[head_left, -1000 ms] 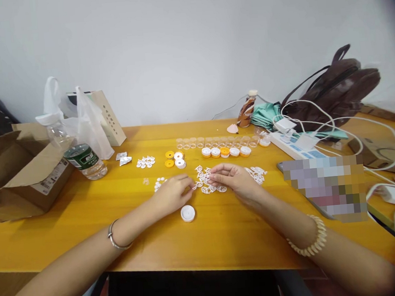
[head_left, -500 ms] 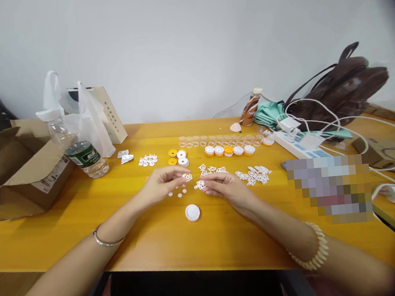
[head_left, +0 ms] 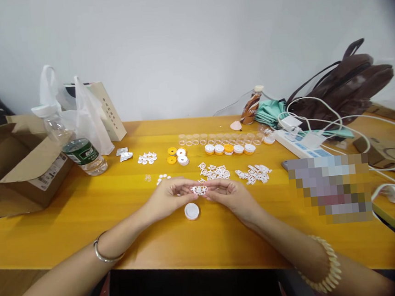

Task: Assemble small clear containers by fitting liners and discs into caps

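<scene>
Thumb and fingers of my left hand (head_left: 172, 197) pinch a white openwork plastic piece (head_left: 195, 191). My right hand (head_left: 232, 198) grips a second such piece (head_left: 204, 190) by its edge. The two pieces meet side by side between my fingertips; whether they are joined I cannot tell. Just below them on the table lies a round white cap (head_left: 191, 210). Behind my hands are a pile of similar openwork pieces (head_left: 219, 171) and, to its right, another pile (head_left: 254, 174). Small white discs (head_left: 161, 178) lie behind my left hand, partly hidden by it.
Clear plastic cups (head_left: 217, 139) line up behind white and orange caps (head_left: 238, 149). Yellow and white rings (head_left: 172, 151) and small white parts (head_left: 147, 158) sit further left. A water bottle (head_left: 85, 155) and cardboard box (head_left: 22, 168) stand left; a power strip (head_left: 301, 144) lies right.
My hands have come together and slightly down, so the two openwork pieces, apart before, now meet. More of the small white discs show behind my left hand.
</scene>
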{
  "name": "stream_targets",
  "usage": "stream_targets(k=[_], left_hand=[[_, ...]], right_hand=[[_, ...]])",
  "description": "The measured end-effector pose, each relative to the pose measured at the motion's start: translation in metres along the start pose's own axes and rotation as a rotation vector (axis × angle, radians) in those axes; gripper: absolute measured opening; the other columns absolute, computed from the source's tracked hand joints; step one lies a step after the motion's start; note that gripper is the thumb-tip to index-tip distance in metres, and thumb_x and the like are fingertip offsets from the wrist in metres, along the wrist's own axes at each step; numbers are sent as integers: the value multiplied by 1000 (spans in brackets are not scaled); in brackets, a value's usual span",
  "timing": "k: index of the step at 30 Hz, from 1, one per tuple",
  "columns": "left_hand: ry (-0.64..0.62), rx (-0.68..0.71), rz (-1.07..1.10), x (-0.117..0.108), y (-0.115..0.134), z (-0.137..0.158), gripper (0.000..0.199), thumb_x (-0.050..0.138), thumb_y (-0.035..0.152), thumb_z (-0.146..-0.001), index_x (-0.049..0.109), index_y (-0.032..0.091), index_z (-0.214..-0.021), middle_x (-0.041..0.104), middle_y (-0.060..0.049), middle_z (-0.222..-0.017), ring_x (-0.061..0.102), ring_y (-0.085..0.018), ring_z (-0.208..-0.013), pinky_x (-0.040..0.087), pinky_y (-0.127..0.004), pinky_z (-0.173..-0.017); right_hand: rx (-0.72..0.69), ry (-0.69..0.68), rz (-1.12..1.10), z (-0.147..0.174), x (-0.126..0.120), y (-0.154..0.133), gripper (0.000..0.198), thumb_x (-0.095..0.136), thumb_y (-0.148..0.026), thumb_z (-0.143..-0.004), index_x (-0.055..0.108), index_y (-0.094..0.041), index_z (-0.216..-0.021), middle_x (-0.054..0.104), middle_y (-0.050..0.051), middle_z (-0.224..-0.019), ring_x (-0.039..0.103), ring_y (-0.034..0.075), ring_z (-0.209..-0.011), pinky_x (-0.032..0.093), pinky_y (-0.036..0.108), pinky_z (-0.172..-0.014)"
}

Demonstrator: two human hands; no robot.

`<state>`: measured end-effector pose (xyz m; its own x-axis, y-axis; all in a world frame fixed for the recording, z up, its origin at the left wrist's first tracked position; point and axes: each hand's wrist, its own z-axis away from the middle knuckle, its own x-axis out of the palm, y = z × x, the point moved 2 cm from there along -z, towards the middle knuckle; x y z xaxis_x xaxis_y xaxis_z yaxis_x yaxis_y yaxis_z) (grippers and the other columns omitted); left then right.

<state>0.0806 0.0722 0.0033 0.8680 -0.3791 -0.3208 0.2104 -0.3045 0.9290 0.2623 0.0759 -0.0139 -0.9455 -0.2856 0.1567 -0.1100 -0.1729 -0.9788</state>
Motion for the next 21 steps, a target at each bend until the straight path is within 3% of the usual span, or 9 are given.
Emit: stream_targets(k=[7,11,17,21], left_hand=[[161,316,-404,-3,7,11,28,58,22,-82,62,19,-109,70,-6,-94,66,-12,-77,54,-23,-69],[213,508,-512,-9,8,11,30,56,18,-84,58,19,-113,70,-6,-94,64,-11,-75,52,-22,-69],[186,597,-624,-13,11,7,33,59,21,-82,57,23,-115,65,-5,-91,58,-14,-82,46,-28,-74],[218,573,-661,-10,7,5,32,59,22,-82,58,25,-115,61,-6,-98,55,-16,-89,44,-30,-75]], right_hand=[[25,-19,-56,-4,3,-4,24,77,-25,-59,69,-20,-80,70,0,-78,66,13,-74,50,29,-80],[9,-28,-24,-8,5,-12,25,77,-26,-58,69,-19,-80,70,0,-73,66,13,-70,52,30,-77],[1,-101,9,-17,7,-16,21,75,-27,-61,70,-18,-79,71,1,-75,65,12,-69,52,28,-73],[19,-142,-23,-17,8,-16,22,75,-26,-61,70,-18,-81,71,1,-75,64,11,-67,52,25,-71]])
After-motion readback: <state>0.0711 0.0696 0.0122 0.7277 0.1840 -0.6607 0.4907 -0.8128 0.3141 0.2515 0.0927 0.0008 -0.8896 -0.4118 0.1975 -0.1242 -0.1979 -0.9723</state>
